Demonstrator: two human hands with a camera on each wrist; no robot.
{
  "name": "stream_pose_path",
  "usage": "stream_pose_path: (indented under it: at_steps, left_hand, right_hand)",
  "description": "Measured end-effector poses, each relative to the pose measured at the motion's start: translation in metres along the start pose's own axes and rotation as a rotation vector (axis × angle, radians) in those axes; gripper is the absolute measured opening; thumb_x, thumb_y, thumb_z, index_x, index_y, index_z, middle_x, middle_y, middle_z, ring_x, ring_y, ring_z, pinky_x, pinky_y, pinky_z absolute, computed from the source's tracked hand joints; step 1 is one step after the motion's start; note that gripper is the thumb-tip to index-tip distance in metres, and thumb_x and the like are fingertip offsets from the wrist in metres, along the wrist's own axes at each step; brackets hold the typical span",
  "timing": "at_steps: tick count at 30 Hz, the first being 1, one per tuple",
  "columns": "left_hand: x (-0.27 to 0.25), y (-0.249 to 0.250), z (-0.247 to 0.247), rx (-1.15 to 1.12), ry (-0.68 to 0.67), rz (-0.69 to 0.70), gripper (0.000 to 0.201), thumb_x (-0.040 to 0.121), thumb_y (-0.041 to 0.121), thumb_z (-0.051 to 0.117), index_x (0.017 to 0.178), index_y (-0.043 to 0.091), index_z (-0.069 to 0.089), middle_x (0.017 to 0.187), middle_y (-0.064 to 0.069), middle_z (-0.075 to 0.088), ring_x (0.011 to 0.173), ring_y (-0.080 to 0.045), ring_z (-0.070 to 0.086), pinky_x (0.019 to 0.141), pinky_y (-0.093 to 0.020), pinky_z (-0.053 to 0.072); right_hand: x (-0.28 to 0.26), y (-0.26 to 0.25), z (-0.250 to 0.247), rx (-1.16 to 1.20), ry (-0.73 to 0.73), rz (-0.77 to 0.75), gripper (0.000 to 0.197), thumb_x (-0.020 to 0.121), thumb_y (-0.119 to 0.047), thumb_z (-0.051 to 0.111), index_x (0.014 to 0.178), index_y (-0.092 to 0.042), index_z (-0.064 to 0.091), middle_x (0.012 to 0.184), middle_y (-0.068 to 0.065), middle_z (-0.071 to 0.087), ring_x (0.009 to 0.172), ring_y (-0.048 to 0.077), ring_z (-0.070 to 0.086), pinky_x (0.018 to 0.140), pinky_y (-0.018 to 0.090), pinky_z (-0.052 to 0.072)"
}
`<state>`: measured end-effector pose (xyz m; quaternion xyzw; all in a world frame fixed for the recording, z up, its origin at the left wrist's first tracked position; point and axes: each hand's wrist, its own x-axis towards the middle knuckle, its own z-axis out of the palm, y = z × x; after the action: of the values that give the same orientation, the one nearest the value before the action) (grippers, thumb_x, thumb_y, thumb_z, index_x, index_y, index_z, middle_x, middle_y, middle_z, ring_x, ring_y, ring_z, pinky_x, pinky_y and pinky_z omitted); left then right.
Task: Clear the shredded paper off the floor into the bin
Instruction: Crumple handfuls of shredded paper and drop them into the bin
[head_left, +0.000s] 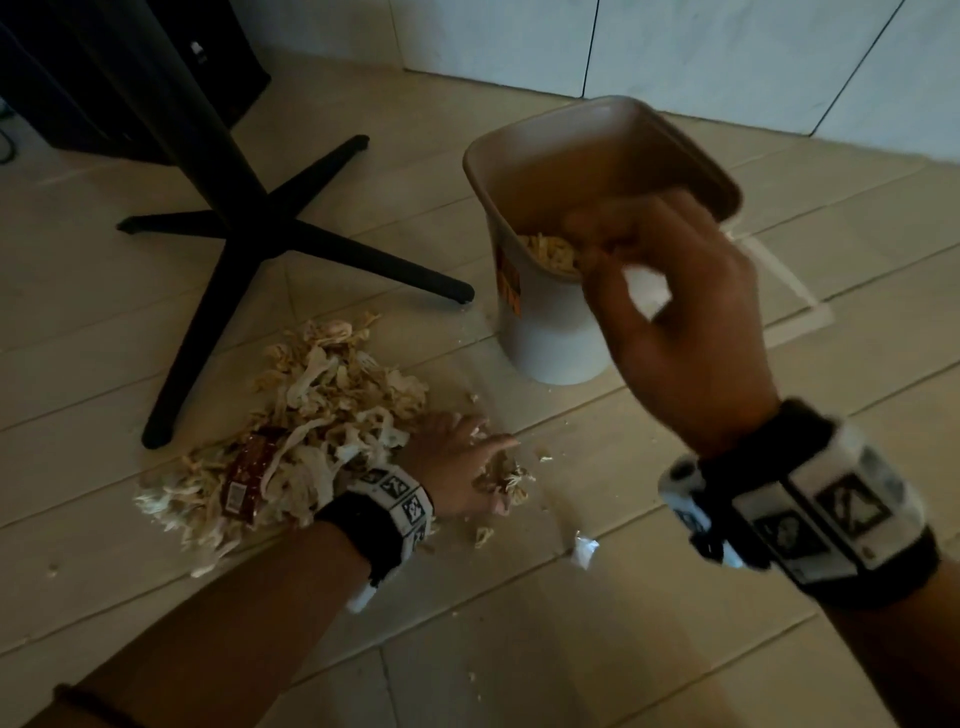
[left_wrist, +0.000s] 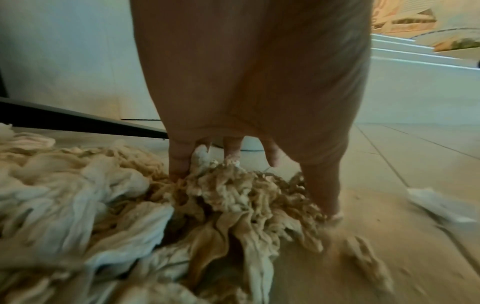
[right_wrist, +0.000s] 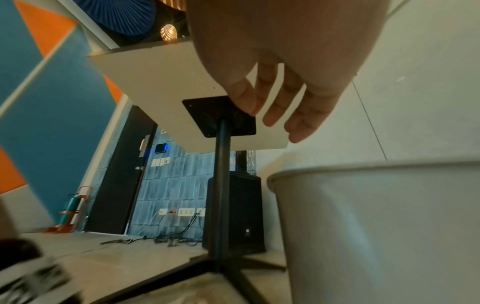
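A heap of pale shredded paper (head_left: 306, 431) lies on the tiled floor left of centre. My left hand (head_left: 504, 473) rests on the floor at the heap's right edge, its thumb and curled fingers closing round a small clump of shreds (head_left: 511, 480). In the left wrist view the fingers (left_wrist: 179, 164) dig down into the shreds (left_wrist: 233, 195). The white bin (head_left: 545, 332) stands upright to the right, with some shreds (head_left: 550, 252) inside. My right hand (head_left: 597, 249) hovers at the bin's near rim, fingers (right_wrist: 275, 115) loose and empty beside the bin wall (right_wrist: 376, 226).
The black cross-shaped table base (head_left: 249, 234) stands just behind the heap, one leg ending near the bin. A red-brown wrapper (head_left: 249, 478) lies in the heap. A white scrap (head_left: 584, 551) and loose shreds (head_left: 483, 535) dot the floor. White tape (head_left: 795, 306) marks the tiles.
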<state>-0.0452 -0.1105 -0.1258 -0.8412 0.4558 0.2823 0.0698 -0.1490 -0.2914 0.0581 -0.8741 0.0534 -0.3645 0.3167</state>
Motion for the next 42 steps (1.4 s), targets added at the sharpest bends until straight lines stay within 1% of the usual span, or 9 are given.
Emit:
stream_pose_path:
  at_steps: [6, 10, 14, 19, 23, 28, 30, 35, 42]
  left_hand:
    - [-0.018, 0.002, 0.025, 0.032, 0.079, 0.026, 0.049, 0.091, 0.033, 0.061, 0.138, 0.037, 0.047, 0.147, 0.000, 0.038, 0.133, -0.029, 0.035, 0.101, -0.048, 0.044]
    - [-0.027, 0.002, 0.035, 0.038, 0.172, 0.069, 0.031, 0.093, 0.020, 0.055, 0.122, 0.027, 0.063, 0.131, 0.002, 0.054, 0.114, -0.026, 0.051, 0.091, -0.040, 0.050]
    - [-0.029, 0.004, 0.029, -0.284, 0.268, -0.008, 0.023, 0.088, 0.016, 0.065, 0.108, 0.021, 0.073, 0.112, -0.003, 0.067, 0.103, -0.024, 0.063, 0.089, -0.036, 0.052]
    - [-0.031, 0.029, -0.003, -0.711, 0.628, -0.059, 0.017, 0.083, 0.018, 0.075, 0.100, 0.019, 0.077, 0.096, 0.000, 0.072, 0.087, -0.012, 0.066, 0.081, -0.028, 0.055]
    - [-0.038, 0.056, -0.020, -0.848, 0.782, 0.021, 0.018, 0.084, 0.015, 0.074, 0.102, 0.016, 0.076, 0.100, 0.004, 0.071, 0.092, -0.004, 0.065, 0.083, -0.018, 0.054]
    - [-0.047, 0.064, -0.008, -0.705, 0.788, 0.174, 0.023, 0.083, 0.014, 0.070, 0.104, 0.021, 0.074, 0.107, 0.002, 0.068, 0.097, -0.010, 0.066, 0.085, -0.025, 0.055]
    - [-0.053, 0.068, -0.003, -0.600, 0.795, 0.263, 0.024, 0.083, 0.018, 0.066, 0.106, 0.022, 0.072, 0.110, 0.001, 0.067, 0.098, -0.014, 0.067, 0.083, -0.027, 0.055]
    - [-0.060, 0.072, 0.006, -0.383, 0.816, 0.328, 0.030, 0.082, 0.029, 0.068, 0.111, 0.024, 0.062, 0.106, 0.001, 0.068, 0.105, -0.018, 0.058, 0.082, -0.036, 0.055]
    - [-0.067, 0.060, -0.005, -0.352, 0.867, 0.386, 0.028, 0.093, 0.038, 0.057, 0.115, 0.027, 0.070, 0.126, 0.002, 0.057, 0.115, -0.022, 0.049, 0.097, -0.033, 0.043]
  right_hand:
    - [-0.092, 0.012, 0.036, 0.176, -0.345, 0.431, 0.016, 0.098, -0.019, 0.054, 0.108, -0.026, 0.064, 0.109, -0.005, 0.065, 0.086, 0.003, 0.061, 0.075, 0.019, 0.053]
    - [-0.135, 0.037, 0.069, 0.264, -0.646, 0.870, 0.027, 0.098, -0.036, 0.053, 0.124, -0.028, 0.056, 0.119, 0.001, 0.061, 0.097, 0.013, 0.063, 0.090, 0.040, 0.055]
    - [-0.145, 0.037, 0.086, 0.560, -0.571, 1.334, 0.037, 0.095, -0.051, 0.050, 0.125, -0.029, 0.052, 0.126, 0.003, 0.058, 0.102, 0.021, 0.060, 0.094, 0.046, 0.053]
    - [-0.152, 0.028, 0.093, 0.996, -0.510, 1.622, 0.058, 0.085, -0.075, 0.042, 0.117, -0.029, 0.058, 0.127, 0.006, 0.055, 0.117, 0.040, 0.057, 0.099, 0.057, 0.045]
    - [-0.147, 0.020, 0.095, 1.359, -0.453, 1.616, 0.074, 0.079, -0.081, 0.045, 0.123, -0.025, 0.063, 0.130, 0.018, 0.060, 0.111, 0.044, 0.063, 0.097, 0.065, 0.044]
    - [-0.132, 0.026, 0.087, 1.537, -0.256, 1.572, 0.082, 0.087, -0.076, 0.034, 0.130, -0.010, 0.059, 0.129, 0.019, 0.064, 0.118, 0.036, 0.062, 0.102, 0.059, 0.044]
    - [-0.126, 0.029, 0.083, 1.496, -0.228, 1.586, 0.074, 0.089, -0.070, 0.040, 0.120, -0.007, 0.064, 0.117, 0.016, 0.069, 0.108, 0.032, 0.066, 0.098, 0.053, 0.048]
    - [-0.126, 0.029, 0.084, 1.380, -0.211, 1.562, 0.039, 0.097, -0.047, 0.047, 0.087, -0.014, 0.065, 0.076, 0.007, 0.066, 0.066, 0.019, 0.066, 0.061, 0.030, 0.055]
    - [-0.122, 0.031, 0.078, 0.954, -0.171, 1.442, 0.035, 0.100, -0.035, 0.044, 0.078, -0.012, 0.058, 0.051, 0.005, 0.052, 0.039, 0.018, 0.046, 0.039, 0.025, 0.036]
